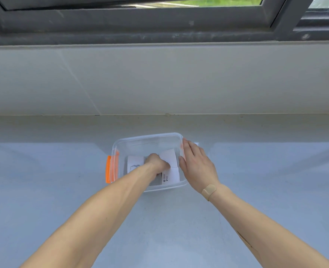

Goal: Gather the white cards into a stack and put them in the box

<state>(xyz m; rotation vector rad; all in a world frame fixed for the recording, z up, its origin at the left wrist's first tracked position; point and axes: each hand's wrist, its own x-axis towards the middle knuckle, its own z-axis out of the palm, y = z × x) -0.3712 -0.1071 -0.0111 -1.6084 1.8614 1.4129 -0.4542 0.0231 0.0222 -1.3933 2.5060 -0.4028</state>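
Note:
A clear plastic box (140, 141) with an orange clip (108, 169) on its left side sits on the pale grey surface. White cards (169, 158) lie inside it, some with printed marks. My left hand (156, 163) reaches down into the box with its fingers curled on the cards. My right hand (196, 163) rests flat against the box's right wall, thumb at the rim, steadying it. A plaster sits on my right wrist.
The pale grey table (43, 190) spreads wide on both sides of the box. A low ledge (159, 122) and a wall rise just behind the box. A dark window frame (159, 26) runs along the top.

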